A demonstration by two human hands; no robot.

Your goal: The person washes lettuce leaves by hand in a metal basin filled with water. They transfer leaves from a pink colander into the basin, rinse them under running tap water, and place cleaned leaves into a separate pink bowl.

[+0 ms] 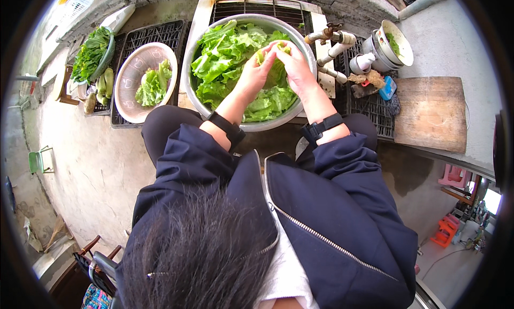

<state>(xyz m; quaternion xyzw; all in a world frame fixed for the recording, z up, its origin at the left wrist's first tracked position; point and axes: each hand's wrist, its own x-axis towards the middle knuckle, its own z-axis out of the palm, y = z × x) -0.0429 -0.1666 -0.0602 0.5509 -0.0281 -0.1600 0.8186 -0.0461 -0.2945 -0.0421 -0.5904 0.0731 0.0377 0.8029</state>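
Observation:
A large round metal basin (251, 127) stands in front of me, heaped with loose green lettuce leaves (221, 48). Over its right half my two hands meet at the fingertips. My left hand (259, 70) pinches a small piece of lettuce leaf (261, 57). My right hand (295, 66) closes around another bit of leaf (284, 48) beside it. The fingers partly hide both pieces. To the left, a pale plastic colander (126, 84) holds a few lettuce leaves (154, 84).
A metal water tap with pipes (337, 48) rises close at the basin's right rim. Further right are stacked bowls (395, 44), a blue plastic box (387, 88) and a wooden board (431, 112). At far left sit a basket of leafy greens (90, 54) and green gourds (105, 84).

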